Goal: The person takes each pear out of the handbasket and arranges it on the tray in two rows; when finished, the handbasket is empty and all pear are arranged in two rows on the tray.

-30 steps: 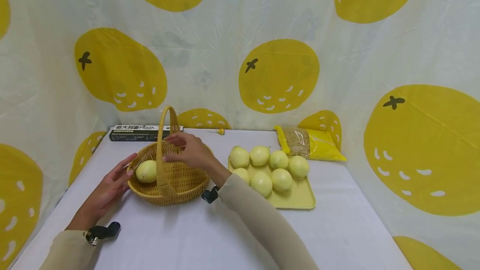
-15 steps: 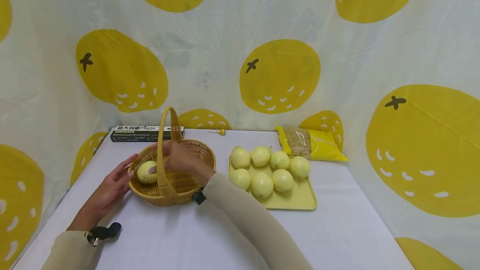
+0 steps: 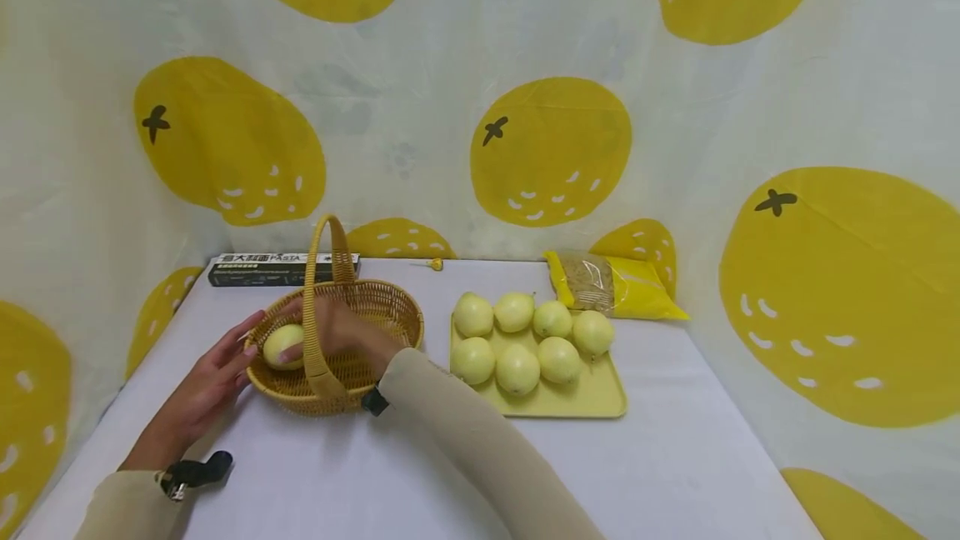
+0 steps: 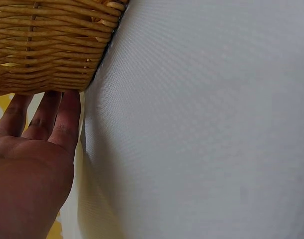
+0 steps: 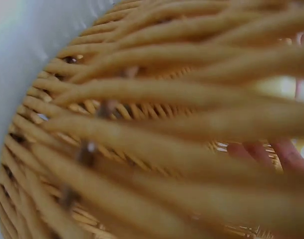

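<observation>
A woven basket (image 3: pixel 397 307) with a tall arched handle (image 3: pixel 311 332) stands on the left part of the table. Inside its left end lies a pale yellow pear (image 3: pixel 277 346). My right hand (image 3: pixel 339 328) reaches in beneath the handle and grips this pear, thumb in front and fingers behind, partly hidden by the handle. Through the weave, the right wrist view shows some fingers (image 5: pixel 289 155). Against the basket's left side rests my left hand (image 3: pixel 210 390), its extended fingers (image 4: pixel 67 117) touching the wicker wall (image 4: pixel 47 50).
Several more pears (image 3: pixel 517 369) sit on a yellow tray (image 3: pixel 600 400) right of the basket. Behind the tray is a yellow bag (image 3: pixel 615 284). A dark pasta box (image 3: pixel 255 272) lies behind the basket, and a small yellow object (image 3: pixel 435 263) near the back edge.
My right hand has moved left and down, from beside the handle to the pear in the basket. The left hand stays at the basket's side. The head view has shifted slightly.
</observation>
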`<act>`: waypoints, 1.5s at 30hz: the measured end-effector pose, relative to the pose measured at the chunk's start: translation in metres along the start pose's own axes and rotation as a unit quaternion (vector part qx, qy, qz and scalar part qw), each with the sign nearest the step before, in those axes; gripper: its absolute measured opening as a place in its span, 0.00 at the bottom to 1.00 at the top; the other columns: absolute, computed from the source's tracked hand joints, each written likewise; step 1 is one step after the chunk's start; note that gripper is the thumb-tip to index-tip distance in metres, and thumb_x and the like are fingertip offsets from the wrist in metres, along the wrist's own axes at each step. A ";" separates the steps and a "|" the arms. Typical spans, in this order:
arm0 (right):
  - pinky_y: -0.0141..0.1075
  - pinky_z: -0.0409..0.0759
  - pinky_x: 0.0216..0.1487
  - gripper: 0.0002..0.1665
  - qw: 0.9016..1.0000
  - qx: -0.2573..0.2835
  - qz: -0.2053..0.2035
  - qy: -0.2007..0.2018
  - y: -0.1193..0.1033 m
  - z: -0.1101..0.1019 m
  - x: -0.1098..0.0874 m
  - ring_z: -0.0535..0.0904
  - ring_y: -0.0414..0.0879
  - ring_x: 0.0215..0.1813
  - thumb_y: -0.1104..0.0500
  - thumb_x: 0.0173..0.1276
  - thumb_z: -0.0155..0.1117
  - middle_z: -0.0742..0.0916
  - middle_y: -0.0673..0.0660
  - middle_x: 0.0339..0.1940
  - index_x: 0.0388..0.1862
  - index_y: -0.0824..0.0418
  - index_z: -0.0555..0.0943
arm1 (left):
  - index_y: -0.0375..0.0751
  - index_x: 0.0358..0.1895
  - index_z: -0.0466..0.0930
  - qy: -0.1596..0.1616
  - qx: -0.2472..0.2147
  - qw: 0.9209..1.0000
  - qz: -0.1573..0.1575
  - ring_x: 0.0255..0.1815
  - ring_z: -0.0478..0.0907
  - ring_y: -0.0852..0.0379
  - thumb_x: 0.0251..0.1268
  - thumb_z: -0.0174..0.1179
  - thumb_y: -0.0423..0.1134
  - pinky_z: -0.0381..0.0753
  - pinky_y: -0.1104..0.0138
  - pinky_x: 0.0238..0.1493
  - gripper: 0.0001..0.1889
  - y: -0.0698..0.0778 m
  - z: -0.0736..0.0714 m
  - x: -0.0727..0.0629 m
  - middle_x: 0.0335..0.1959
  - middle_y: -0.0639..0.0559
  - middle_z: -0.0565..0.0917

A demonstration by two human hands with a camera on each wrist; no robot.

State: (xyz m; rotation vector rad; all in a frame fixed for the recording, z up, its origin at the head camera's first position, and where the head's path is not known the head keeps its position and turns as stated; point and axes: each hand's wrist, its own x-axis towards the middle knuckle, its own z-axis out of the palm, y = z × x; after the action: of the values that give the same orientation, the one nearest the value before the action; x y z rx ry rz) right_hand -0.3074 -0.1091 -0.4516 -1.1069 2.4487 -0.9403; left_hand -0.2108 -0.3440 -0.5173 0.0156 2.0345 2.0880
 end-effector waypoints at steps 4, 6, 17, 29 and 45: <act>0.19 0.76 0.49 0.44 1.000 -0.004 0.010 -0.010 -0.003 0.009 0.004 0.79 0.33 0.52 0.42 0.58 0.85 0.87 0.46 0.62 0.72 0.48 0.80 | 0.72 0.87 0.44 -0.002 -0.004 1.000 0.001 0.87 0.52 0.57 0.87 0.51 0.48 0.81 0.81 0.60 0.37 -0.002 -0.002 -0.005 0.91 0.54 0.31; 0.21 0.76 0.47 0.42 1.000 0.000 0.019 -0.009 -0.004 0.012 0.005 0.78 0.33 0.50 0.42 0.57 0.86 0.87 0.45 0.59 0.70 0.47 0.81 | 0.72 0.88 0.43 -0.006 -0.006 1.000 0.003 0.77 0.64 0.73 0.87 0.51 0.48 0.81 0.81 0.60 0.36 -0.002 -0.003 -0.006 0.91 0.53 0.31; 0.26 0.79 0.42 0.36 0.997 0.066 0.031 0.030 -0.002 0.024 0.002 0.78 0.35 0.45 0.51 0.52 0.90 0.85 0.46 0.50 0.61 0.46 0.84 | 0.70 0.88 0.44 -0.010 -0.021 1.000 0.014 0.60 0.72 0.86 0.87 0.51 0.46 0.80 0.82 0.61 0.37 -0.001 0.000 -0.004 0.91 0.52 0.32; 0.22 0.78 0.44 0.40 0.998 0.002 0.048 0.037 0.004 0.015 -0.002 0.79 0.33 0.44 0.47 0.52 0.90 0.85 0.42 0.47 0.64 0.47 0.83 | 0.71 0.88 0.44 -0.007 -0.005 1.000 0.007 0.91 0.39 0.43 0.87 0.50 0.46 0.80 0.82 0.60 0.36 0.001 0.000 -0.002 0.91 0.52 0.32; 0.28 0.83 0.43 0.35 0.989 0.094 0.064 0.091 0.012 -0.019 -0.033 0.79 0.36 0.47 0.57 0.56 0.87 0.86 0.44 0.54 0.62 0.42 0.83 | 0.70 0.88 0.44 -0.004 -0.017 1.000 0.006 0.90 0.28 0.37 0.87 0.51 0.46 0.81 0.81 0.60 0.37 0.001 -0.001 0.000 0.91 0.58 0.30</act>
State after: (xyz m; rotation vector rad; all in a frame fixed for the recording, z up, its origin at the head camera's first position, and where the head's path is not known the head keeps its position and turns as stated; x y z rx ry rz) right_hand -0.3015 -0.0699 -0.4451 -0.8234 2.4731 -1.2505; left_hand -0.2108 -0.3449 -0.5160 0.0313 1.9998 2.1261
